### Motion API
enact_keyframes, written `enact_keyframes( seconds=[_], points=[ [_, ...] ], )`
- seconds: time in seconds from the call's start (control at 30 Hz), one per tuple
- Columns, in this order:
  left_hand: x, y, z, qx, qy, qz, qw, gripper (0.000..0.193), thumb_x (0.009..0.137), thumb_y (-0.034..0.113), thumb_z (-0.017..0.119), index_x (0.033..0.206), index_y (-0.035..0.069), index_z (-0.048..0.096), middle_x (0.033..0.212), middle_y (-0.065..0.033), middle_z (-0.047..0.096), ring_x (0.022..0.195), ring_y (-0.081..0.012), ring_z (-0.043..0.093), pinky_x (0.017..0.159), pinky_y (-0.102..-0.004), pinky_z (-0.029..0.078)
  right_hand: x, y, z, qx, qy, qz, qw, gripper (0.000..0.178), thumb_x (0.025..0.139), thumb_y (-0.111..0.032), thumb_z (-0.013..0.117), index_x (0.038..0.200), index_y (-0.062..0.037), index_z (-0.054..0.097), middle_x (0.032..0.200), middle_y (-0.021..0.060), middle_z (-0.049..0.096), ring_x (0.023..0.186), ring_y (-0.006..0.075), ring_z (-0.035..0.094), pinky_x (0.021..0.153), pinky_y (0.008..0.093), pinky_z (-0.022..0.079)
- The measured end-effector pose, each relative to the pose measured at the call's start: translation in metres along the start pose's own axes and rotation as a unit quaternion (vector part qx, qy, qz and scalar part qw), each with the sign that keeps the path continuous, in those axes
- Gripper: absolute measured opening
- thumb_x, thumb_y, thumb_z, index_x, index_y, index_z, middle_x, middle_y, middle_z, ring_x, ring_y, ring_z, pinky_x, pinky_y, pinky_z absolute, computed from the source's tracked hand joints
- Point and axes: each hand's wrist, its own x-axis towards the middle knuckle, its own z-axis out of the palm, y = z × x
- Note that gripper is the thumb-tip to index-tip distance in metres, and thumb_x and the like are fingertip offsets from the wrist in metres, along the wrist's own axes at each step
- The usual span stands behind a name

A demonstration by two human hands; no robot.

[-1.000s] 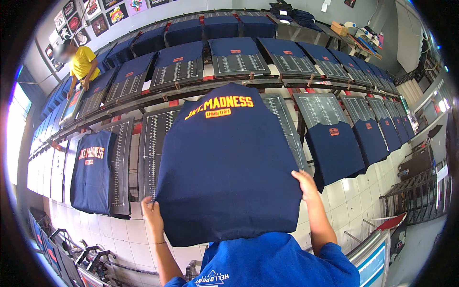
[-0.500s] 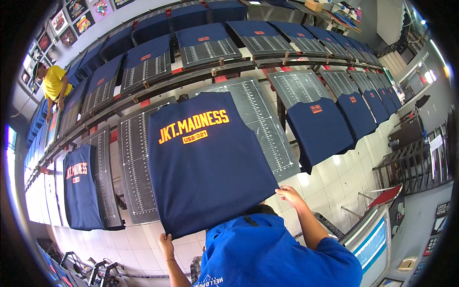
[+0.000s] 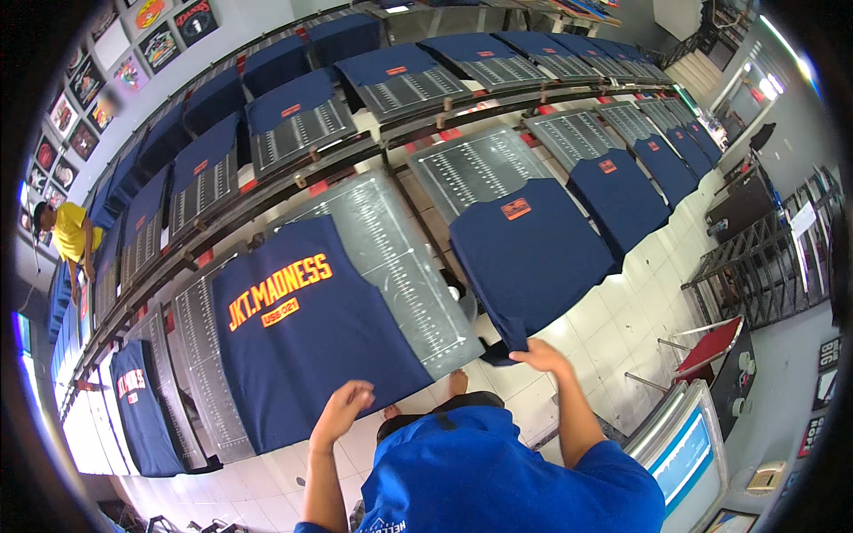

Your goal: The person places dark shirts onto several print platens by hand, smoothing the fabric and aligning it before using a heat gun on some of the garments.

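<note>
A navy T-shirt (image 3: 311, 355) with yellow-orange lettering lies flat over a grey ruled board (image 3: 404, 284). Just above its hem hovers my left hand (image 3: 342, 413), fingers loosely stretched out and holding nothing. To the right, a second navy T-shirt (image 3: 533, 266) with a small orange patch drapes over another ruled board (image 3: 480, 169). My right hand (image 3: 542, 357) pinches this second shirt at its near left corner, where the cloth bunches and hangs off the edge.
Rows of navy shirts on boards (image 3: 311, 124) run along dark metal rails (image 3: 409, 133). A person in a yellow top (image 3: 71, 233) stands at the far left. A monitor (image 3: 684, 457), a red folding chair (image 3: 711, 346) and dark metal racks (image 3: 755, 275) are at the right.
Both hands have let go of the lettered shirt's hem, and it now lies on its board. My right hand has taken hold of the neighbouring shirt's corner. The view has shifted rightward.
</note>
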Motion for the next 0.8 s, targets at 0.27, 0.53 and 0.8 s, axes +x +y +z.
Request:
enact_keyframes(
  seconds=[0.27, 0.53, 0.8],
  points=[
    [0.259, 0.127, 0.242, -0.128, -0.246, 0.211, 0.937, 0.043, 0.1, 0.032, 0.046, 0.127, -0.001, 0.049, 0.124, -0.0119, 0.057, 0.116, -0.0203, 0.053, 0.1, -0.0338, 0.041, -0.023, -0.09, -0.311, 0.688, 0.144, -0.326, 0.632, 0.039, 0.082, -0.02, 0.062, 0.117, -0.0027, 0.057, 0.113, 0.0126, 0.064, 0.101, 0.0232, 0.063, 0.087, 0.0389, 0.051],
    [0.207, 0.199, 0.402, -0.382, -0.494, -0.075, 0.777, 0.056, 0.097, 0.037, 0.051, 0.138, 0.001, 0.041, 0.135, -0.013, 0.051, 0.12, -0.022, 0.053, 0.104, -0.0353, 0.041, -0.158, -0.219, -0.32, 0.643, 0.429, -0.297, 0.56, 0.043, 0.078, -0.033, 0.066, 0.104, 0.0016, 0.061, 0.099, 0.0163, 0.065, 0.094, 0.0336, 0.063, 0.09, 0.0445, 0.049],
    [0.104, 0.159, 0.255, -0.435, -0.461, -0.13, 0.762, 0.051, 0.092, 0.028, 0.058, 0.13, -0.006, 0.049, 0.126, -0.0154, 0.058, 0.111, -0.0249, 0.06, 0.102, -0.0368, 0.044, -0.192, -0.198, -0.267, 0.471, 0.552, -0.311, 0.614, 0.045, 0.092, -0.028, 0.053, 0.124, 0.0036, 0.051, 0.118, 0.0191, 0.057, 0.103, 0.0246, 0.059, 0.089, 0.0363, 0.049]
  ],
)
